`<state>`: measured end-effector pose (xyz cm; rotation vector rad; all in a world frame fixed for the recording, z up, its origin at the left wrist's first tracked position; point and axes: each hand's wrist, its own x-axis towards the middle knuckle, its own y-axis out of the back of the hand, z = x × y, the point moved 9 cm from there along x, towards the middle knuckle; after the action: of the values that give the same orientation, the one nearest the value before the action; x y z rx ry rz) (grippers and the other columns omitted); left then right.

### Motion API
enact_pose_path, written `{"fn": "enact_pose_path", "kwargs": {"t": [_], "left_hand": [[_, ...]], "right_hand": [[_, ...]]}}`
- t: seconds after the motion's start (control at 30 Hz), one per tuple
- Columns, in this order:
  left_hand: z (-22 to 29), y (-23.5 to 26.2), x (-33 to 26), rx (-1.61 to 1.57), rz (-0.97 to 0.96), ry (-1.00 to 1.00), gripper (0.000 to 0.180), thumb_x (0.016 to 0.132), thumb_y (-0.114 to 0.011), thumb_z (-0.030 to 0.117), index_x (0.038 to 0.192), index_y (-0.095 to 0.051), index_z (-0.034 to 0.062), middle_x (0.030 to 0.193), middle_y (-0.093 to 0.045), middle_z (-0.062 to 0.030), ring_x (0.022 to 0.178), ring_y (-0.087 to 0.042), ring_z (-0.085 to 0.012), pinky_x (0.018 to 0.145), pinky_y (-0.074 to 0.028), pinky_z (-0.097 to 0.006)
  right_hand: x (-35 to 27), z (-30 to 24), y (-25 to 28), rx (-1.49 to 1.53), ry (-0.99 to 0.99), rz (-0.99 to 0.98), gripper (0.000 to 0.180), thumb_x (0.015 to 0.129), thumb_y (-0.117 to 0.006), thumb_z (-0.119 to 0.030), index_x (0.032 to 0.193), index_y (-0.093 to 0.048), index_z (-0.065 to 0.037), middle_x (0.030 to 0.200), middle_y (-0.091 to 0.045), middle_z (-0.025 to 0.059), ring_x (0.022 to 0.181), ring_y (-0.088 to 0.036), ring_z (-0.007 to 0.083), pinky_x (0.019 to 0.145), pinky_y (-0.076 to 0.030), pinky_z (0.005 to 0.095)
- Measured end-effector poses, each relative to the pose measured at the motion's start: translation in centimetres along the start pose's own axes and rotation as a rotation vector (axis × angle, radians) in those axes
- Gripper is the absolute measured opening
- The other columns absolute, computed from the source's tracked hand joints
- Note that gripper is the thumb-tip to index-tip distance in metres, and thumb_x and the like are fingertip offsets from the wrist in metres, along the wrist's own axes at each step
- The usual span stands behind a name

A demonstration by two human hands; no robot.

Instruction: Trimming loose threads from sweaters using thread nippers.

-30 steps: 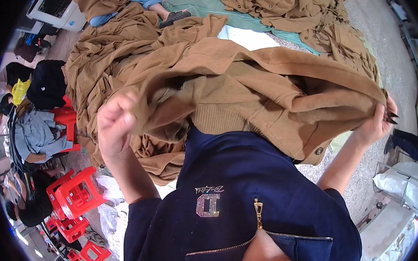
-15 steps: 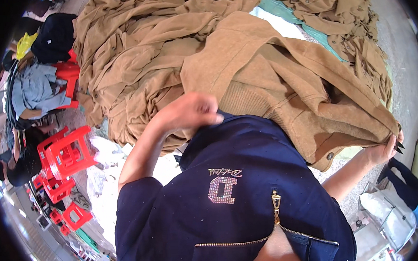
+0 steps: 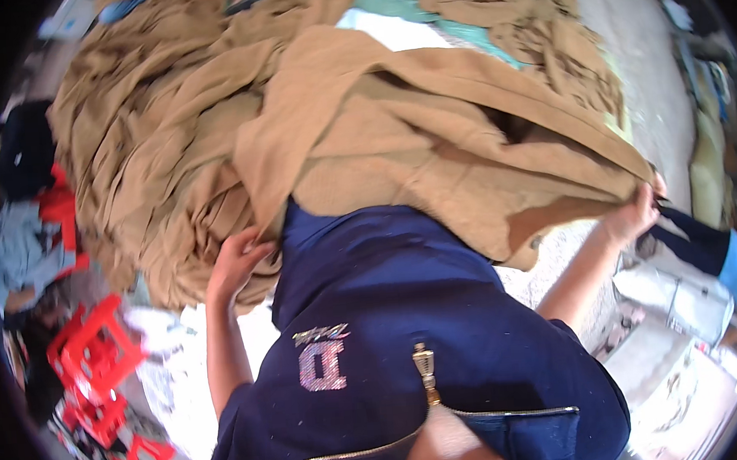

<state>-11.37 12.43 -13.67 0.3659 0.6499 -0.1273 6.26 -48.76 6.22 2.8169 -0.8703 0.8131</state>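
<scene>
Having dropped from the raised fold, the left hand [image 3: 237,262] is now laid open-fingered on the heaped tan knit garments [image 3: 154,176] — the right hand [image 3: 636,212] stays clamped on the spread tan knit garment's [image 3: 430,133] corner, stretched across the pile.

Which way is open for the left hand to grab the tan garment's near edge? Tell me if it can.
Probably yes. The left hand already lies against the tan garment at its lower left edge, with nothing between them; the right hand grips the far corner.
</scene>
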Motion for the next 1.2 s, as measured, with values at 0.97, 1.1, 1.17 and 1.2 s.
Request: {"fn": "enact_pose_path", "kwargs": {"t": [0.97, 1.1, 1.17, 1.2], "left_hand": [[22.8, -2.4, 8.4, -0.297, -0.249, -0.395, 0.013, 0.088, -0.069, 0.014, 0.095, -0.066, 0.0038, 0.082, -0.062, 0.0045, 0.075, -0.055, -0.0023, 0.069, -0.043, -0.018], [21.7, -2.1, 8.9, -0.485, -0.193, -0.408, 0.015, 0.088, -0.068, 0.013, 0.098, -0.065, 0.0021, 0.085, -0.063, 0.0027, 0.079, -0.055, -0.0041, 0.074, -0.044, -0.021], [22.4, -2.0, 8.4, -0.557, -0.152, -0.442, 0.015, 0.088, -0.067, 0.013, 0.098, -0.064, 0.0018, 0.085, -0.062, 0.0030, 0.080, -0.054, -0.0041, 0.074, -0.043, -0.021], [23.0, -1.6, 8.0, -0.622, -0.115, -0.481, 0.014, 0.089, -0.066, 0.012, 0.099, -0.064, 0.0016, 0.085, -0.062, 0.0034, 0.080, -0.054, -0.0041, 0.075, -0.043, -0.020]], "right_hand": [[-15.3, 1.1, -29.8, 0.137, -0.458, -1.255, 0.018, 0.077, -0.058, 0.005, 0.092, -0.065, -0.001, 0.086, -0.058, -0.0007, 0.078, -0.054, 0.0081, 0.070, -0.041, 0.0210], [-15.5, -1.2, -31.8, -0.039, 0.034, -1.215, 0.020, 0.074, -0.061, 0.006, 0.092, -0.065, -0.002, 0.094, -0.060, 0.0065, 0.078, -0.059, 0.0174, 0.070, -0.047, 0.0276], [-15.4, -4.6, -31.8, -0.086, 0.361, -1.025, 0.021, 0.071, -0.064, 0.004, 0.090, -0.065, -0.004, 0.105, -0.059, 0.0078, 0.075, -0.059, 0.0189, 0.064, -0.049, 0.0304], [-15.5, -5.7, -31.5, -0.177, 0.422, -1.001, 0.025, 0.067, -0.066, 0.003, 0.090, -0.066, -0.006, 0.114, -0.057, 0.0081, 0.069, -0.058, 0.0170, 0.058, -0.049, 0.0310]]}}
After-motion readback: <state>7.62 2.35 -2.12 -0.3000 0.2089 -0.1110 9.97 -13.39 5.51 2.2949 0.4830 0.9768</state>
